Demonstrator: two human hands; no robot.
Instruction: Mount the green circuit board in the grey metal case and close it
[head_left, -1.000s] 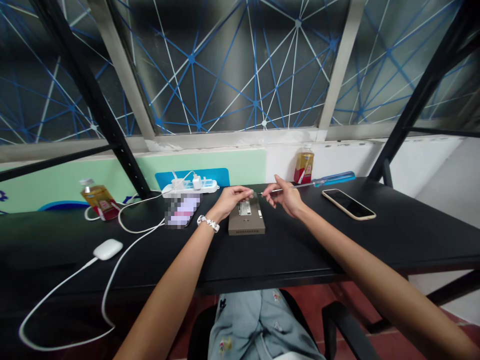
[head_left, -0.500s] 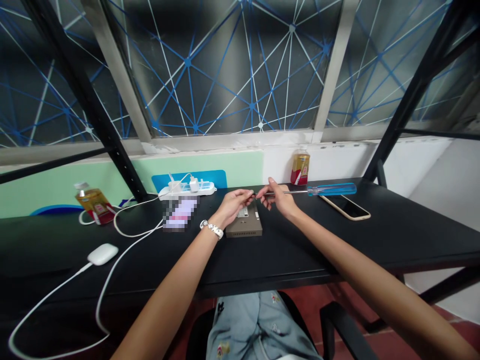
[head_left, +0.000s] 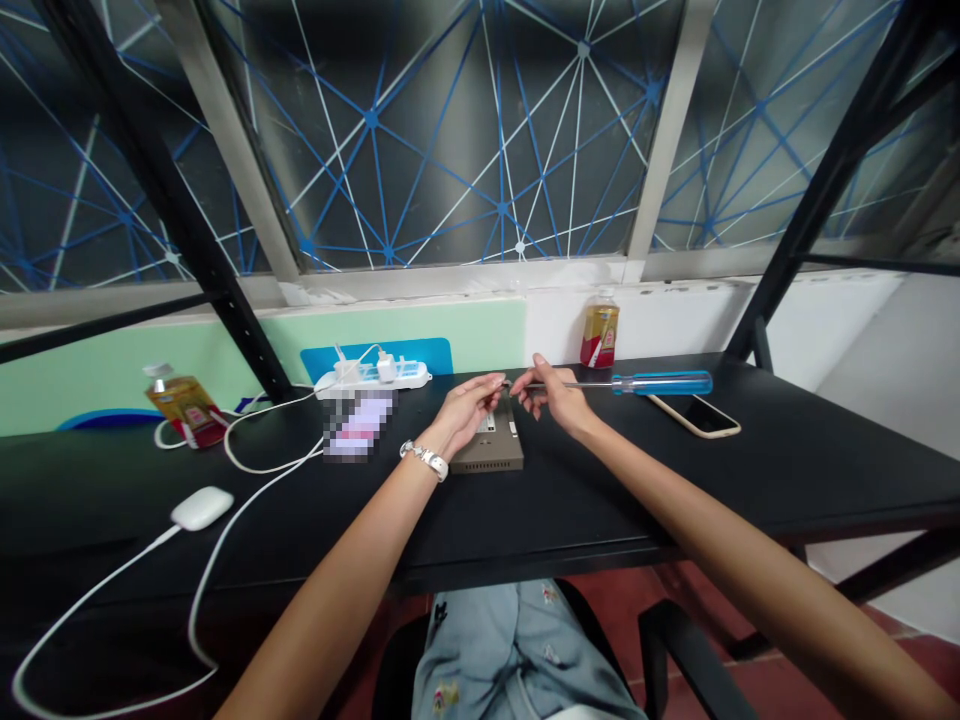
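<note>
A long screwdriver [head_left: 661, 383] with a clear blue handle lies level across my right hand [head_left: 553, 392], whose fingers are closed on its thin shaft. The shaft tip points left, at the fingertips of my left hand [head_left: 471, 405]. Those fingertips are pinched together over something too small to make out. Beneath both hands, a flat grey-brown box [head_left: 487, 455] with a vented front edge and a white label rests on the black table [head_left: 585, 510]. My left hand hides part of the box.
Behind stand a white power strip [head_left: 409, 376] with plugs and a drink bottle [head_left: 600, 332]. A phone [head_left: 697, 415] lies at the right. Leftward are a lit phone [head_left: 360, 425], another bottle [head_left: 187, 408], a white case [head_left: 202, 508] and loose white cables [head_left: 229, 520].
The view has shifted very slightly. My hands hold nearly the same pose, with the screwdriver still level between them and its handle marginally lower.
</note>
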